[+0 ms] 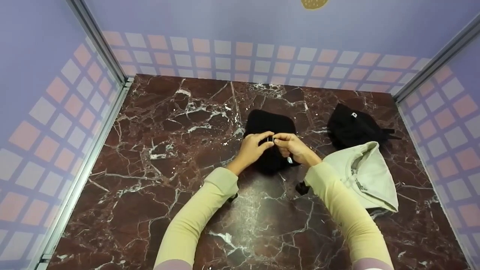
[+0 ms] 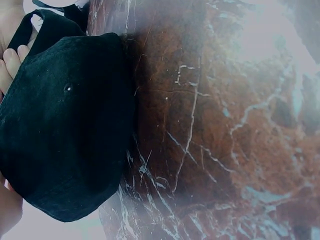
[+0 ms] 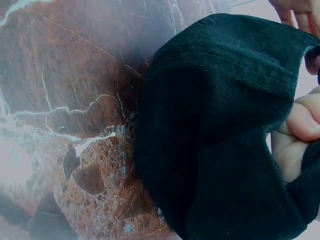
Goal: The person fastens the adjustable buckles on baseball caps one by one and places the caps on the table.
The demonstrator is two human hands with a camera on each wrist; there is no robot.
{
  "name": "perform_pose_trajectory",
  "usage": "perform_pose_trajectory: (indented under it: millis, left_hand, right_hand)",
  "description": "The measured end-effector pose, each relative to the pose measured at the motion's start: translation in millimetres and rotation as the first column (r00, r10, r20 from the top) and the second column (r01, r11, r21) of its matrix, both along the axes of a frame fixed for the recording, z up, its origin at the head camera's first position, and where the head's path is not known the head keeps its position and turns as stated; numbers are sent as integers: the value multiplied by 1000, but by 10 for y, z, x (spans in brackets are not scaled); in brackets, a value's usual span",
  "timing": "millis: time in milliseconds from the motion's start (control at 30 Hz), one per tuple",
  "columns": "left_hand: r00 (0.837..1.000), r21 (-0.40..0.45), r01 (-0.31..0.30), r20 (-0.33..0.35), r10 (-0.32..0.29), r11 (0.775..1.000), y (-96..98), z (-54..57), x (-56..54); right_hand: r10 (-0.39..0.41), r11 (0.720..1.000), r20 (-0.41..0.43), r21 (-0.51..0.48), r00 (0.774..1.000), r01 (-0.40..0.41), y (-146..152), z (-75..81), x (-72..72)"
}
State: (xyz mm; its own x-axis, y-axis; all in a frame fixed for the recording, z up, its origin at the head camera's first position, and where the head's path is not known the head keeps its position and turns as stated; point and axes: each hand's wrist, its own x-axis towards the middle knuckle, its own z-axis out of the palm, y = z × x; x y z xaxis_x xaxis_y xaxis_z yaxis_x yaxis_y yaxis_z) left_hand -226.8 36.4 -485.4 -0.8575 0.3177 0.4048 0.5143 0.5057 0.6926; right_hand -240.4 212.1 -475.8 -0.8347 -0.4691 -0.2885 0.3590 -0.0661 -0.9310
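A black cap (image 1: pixel 270 120) lies on the marble-patterned table, below both hands in the head view. My left hand (image 1: pixel 249 150) pinches one side of its back strap, near a small buckle (image 1: pixel 270 139) with a gold-coloured edge. From the other side, my right hand (image 1: pixel 294 146) pinches the strap close to the buckle. The left wrist view shows the crown of the black cap (image 2: pixel 75 130), with a few fingers (image 2: pixel 11 65) behind it. In the right wrist view the strap opening of the cap (image 3: pixel 220 120) faces right, and fingers (image 3: pixel 302 122) reach into it.
To the right lies a second black cap (image 1: pixel 352 129) with a small white tag. A pale cream cap (image 1: pixel 371 180) sits in front of it, beside my right forearm. Purple panels with a checked pattern wall in the table (image 1: pixel 168 150) at the back and sides.
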Motion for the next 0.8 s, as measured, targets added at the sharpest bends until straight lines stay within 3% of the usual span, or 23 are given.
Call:
perform_pose_trajectory:
  millis: [367,633,800]
  left_hand:
    - [1000,-20,-2,-9,2,1000,-2,-23,-12]
    - [1000,-33,3,-22,-3,999,-17,4,-19]
    - [999,-55,-32,-38,30,998,-30,19,-20]
  right_hand:
    - [-10,998,-44,-63,999,7,-31,2,15]
    - [13,1000,-48,3,999,-13,-24,67,15]
    - [17,999,-56,39,998,-14,18,135,-7]
